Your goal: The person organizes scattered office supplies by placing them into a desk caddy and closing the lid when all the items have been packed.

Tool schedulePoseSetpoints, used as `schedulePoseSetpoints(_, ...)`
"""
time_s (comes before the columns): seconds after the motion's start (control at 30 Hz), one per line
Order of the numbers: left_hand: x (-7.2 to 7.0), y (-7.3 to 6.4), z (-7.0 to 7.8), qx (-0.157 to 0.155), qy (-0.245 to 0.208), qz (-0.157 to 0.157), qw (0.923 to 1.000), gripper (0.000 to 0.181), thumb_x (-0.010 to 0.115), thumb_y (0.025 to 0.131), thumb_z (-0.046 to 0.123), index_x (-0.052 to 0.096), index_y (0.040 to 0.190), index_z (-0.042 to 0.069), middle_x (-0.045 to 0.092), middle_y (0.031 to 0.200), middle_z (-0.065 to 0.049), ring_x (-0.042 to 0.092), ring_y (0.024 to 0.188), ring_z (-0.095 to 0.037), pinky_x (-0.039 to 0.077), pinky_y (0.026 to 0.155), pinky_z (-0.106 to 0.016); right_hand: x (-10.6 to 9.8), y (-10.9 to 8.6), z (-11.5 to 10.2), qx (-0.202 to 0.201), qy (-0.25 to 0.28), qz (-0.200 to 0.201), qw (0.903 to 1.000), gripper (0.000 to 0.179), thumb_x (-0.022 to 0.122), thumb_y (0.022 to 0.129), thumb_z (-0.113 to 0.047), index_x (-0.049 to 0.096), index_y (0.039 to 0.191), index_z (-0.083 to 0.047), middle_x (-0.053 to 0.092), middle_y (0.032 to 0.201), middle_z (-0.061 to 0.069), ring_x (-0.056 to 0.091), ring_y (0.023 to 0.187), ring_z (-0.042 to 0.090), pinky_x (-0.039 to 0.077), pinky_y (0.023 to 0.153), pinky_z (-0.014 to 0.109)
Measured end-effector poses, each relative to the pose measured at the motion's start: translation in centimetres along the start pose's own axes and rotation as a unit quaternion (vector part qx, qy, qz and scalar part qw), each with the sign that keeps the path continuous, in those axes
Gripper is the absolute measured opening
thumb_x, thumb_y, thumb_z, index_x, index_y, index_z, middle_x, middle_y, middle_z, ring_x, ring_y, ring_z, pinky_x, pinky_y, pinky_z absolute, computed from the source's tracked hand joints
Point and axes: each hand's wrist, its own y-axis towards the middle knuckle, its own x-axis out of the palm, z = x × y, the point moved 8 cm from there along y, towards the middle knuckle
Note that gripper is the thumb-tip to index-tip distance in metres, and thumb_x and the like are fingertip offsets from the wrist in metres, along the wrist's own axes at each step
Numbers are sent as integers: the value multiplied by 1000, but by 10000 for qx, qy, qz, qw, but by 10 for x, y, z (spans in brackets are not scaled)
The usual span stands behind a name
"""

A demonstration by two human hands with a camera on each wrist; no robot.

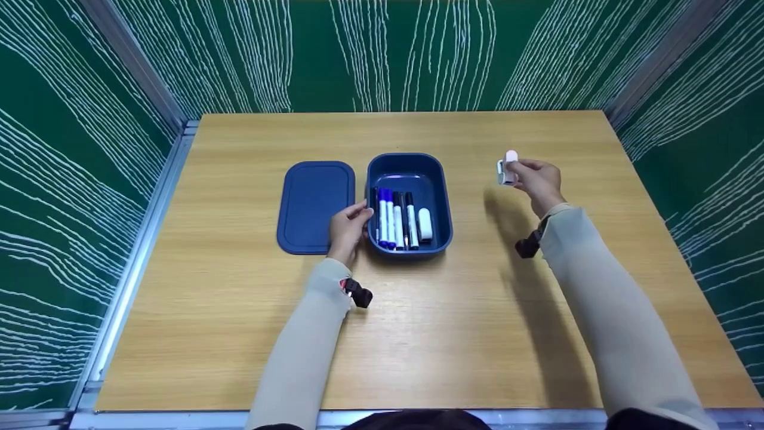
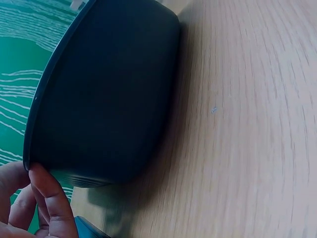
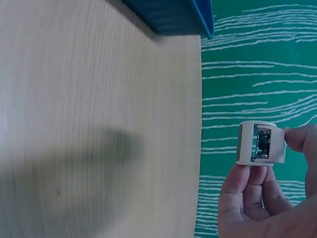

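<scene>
My left hand [image 1: 348,232] pinches the left rim of a dark blue plastic box [image 1: 439,179] between thumb and fingers; in the left wrist view the box's outer wall [image 2: 104,94] fills much of the picture. Inside the box lie several markers [image 1: 399,227] with blue or black caps, side by side, and a small white rounded piece [image 1: 425,224]. Out to the right, above the table, my right hand [image 1: 539,184] holds a small white device [image 3: 260,144] between thumb and fingertips. A window in its side shows dark inner parts; its exact kind I cannot tell.
The flat blue lid [image 1: 315,206] lies on the wooden table [image 1: 441,334] left of the box, partly behind my left hand. Green panels [image 1: 406,54] with white streaks enclose the back and both sides, with metal frame posts [image 1: 134,57] at the corners.
</scene>
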Motion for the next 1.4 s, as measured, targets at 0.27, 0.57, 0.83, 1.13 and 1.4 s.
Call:
schedulePoseSetpoints(0.27,0,1,1,17,3,18,10000,34,71,89,7,68,123,3,68,95,-5,52,63,-6,44,45,-15,18,-4,-5,-15,-22,-286,9996,56,69,91,-23,51,138,2,53,127,7,57,109,16,54,91,20)
schedulePoseSetpoints(0.57,0,1,1,-30,86,-9,10000,34,70,90,8,68,124,5,68,97,-6,53,64,-7,46,47,-15,38,-10,-11,-163,-240,-487,9984,56,67,93,-28,51,139,0,53,130,9,56,111,16,51,99,27)
schedulePoseSetpoints(0.83,0,-1,2,27,77,20,10000,34,71,90,8,69,123,4,68,92,-4,54,64,-10,46,47,-16,59,-11,-12,-199,-401,-485,9978,53,67,92,-28,54,135,0,54,130,11,56,110,17,52,94,24)
schedulePoseSetpoints(1.13,1,0,1,67,-32,-93,9999,34,70,90,9,68,124,3,69,92,-4,56,66,-12,47,48,-16,79,-12,-15,-381,-348,-444,9977,47,66,91,-23,58,129,3,57,122,10,58,100,14,55,86,21)
schedulePoseSetpoints(1.4,0,0,1,26,52,-70,10000,34,70,90,10,68,124,6,68,94,-4,53,61,-8,47,47,-16,102,-15,-14,-145,-489,-627,9967,47,65,93,-25,56,132,-1,53,130,13,56,112,20,52,97,27)
